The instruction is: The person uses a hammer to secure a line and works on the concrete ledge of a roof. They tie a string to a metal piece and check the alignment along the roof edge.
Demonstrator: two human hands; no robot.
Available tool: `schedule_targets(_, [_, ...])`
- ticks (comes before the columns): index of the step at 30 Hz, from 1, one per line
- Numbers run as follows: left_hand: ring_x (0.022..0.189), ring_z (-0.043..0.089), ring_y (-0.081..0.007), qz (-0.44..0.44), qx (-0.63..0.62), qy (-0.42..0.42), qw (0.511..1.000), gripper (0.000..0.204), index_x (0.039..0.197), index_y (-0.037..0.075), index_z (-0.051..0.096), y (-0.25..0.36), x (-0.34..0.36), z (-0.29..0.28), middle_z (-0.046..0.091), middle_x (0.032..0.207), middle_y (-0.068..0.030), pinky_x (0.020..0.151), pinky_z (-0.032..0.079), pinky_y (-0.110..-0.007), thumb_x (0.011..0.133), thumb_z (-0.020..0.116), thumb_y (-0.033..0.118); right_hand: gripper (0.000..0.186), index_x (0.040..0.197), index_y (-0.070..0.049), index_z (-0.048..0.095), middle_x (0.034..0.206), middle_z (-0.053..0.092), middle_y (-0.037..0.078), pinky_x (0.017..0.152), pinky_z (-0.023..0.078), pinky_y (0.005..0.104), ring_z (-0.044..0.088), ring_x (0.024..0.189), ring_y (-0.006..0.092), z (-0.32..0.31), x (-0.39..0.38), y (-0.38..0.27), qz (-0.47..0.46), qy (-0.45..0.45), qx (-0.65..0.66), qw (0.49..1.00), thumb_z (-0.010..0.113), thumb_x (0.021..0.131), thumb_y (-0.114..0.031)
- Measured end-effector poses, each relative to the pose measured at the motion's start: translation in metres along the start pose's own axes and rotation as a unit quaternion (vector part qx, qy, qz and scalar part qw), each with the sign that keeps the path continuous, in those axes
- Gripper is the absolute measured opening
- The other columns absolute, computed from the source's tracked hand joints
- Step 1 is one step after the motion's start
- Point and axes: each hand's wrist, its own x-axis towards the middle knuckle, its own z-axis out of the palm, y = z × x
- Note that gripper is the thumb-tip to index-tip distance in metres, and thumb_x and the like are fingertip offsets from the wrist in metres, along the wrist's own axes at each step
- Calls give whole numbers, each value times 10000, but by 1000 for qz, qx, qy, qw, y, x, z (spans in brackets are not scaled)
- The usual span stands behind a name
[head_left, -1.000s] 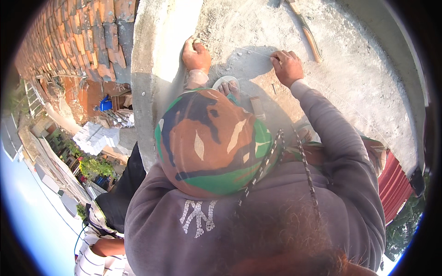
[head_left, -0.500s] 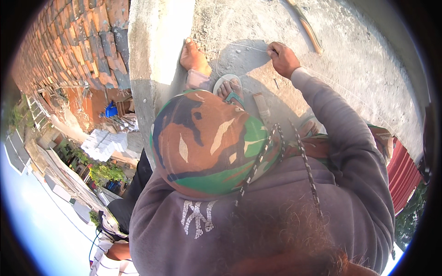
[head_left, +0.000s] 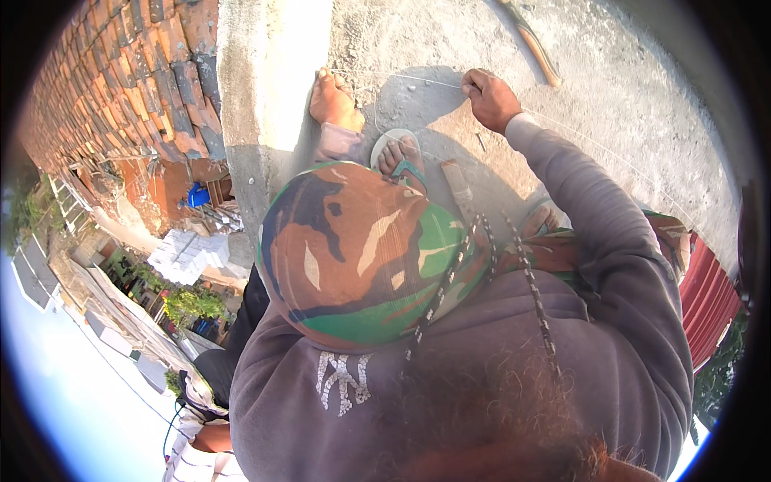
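My left hand (head_left: pixel 336 103) has its fingers closed on a thin white string (head_left: pixel 430 81) at the edge of a concrete ledge (head_left: pixel 245 76). My right hand (head_left: pixel 491 102) pinches the same string to the right, above the dusty concrete surface (head_left: pixel 618 120). A hammer (head_left: pixel 528 40) with a long handle lies above my right hand. A small nail (head_left: pixel 481 141) and a wooden piece (head_left: pixel 456 180) lie below the hands. My sandalled foot (head_left: pixel 398 157) is between my arms, behind my camouflage-clad knee (head_left: pixel 353 249).
Beyond the ledge on the left is a drop, with a tiled roof (head_left: pixel 161 68), a blue object (head_left: pixel 197 194), stacked white blocks (head_left: pixel 189 255) and greenery below. A red corrugated sheet (head_left: pixel 703 297) shows at the right, and part of another person (head_left: pixel 213 438) at the lower left.
Both hands have shifted a little up and left in the picture. My right hand's fingers have curled tighter on the string, and more of my sandalled foot shows.
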Motion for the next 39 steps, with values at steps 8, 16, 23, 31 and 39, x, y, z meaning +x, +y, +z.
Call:
schedule_targets(8, [570,415,-58,-122,-50,-21,991,174,935,154,579,22,-17,4,489,739,79,487,331,-229,1093,553,224,132,1031,2,637,1023,678,196,898,502,465,649,992,399,-1,-3,1,5,1,-9,1000,594,987,-114])
schedule_targets(16, [539,392,-62,-228,-89,-97,965,169,901,162,544,22,15,-9,444,720,76,490,334,-242,1059,494,131,116,1015,0,638,1017,676,200,890,507,469,652,993,402,3,-3,-5,2,-1,-6,1000,590,982,-101])
schedule_targets(23, [538,399,-58,-206,-87,-49,973,179,874,170,536,11,17,-7,438,682,74,478,322,-244,1051,522,148,185,1078,-48,664,1141,686,196,924,523,499,658,1069,431,-2,2,-5,20,-24,-18,999,527,991,-136])
schedule_targets(31, [546,418,-73,-166,-77,-7,983,156,920,185,546,15,-3,9,526,734,67,489,332,-249,1073,546,217,133,1041,-8,636,1042,678,200,902,510,477,652,1008,412,1,-5,-3,11,-3,-18,1000,582,990,-118])
schedule_targets(39, [578,467,-81,-156,-130,-44,978,164,939,170,565,5,15,-11,567,762,63,492,357,-248,1086,533,235,132,1044,-14,640,1046,680,197,903,513,474,656,1013,408,2,-6,-7,11,-18,-23,1000,583,991,-120])
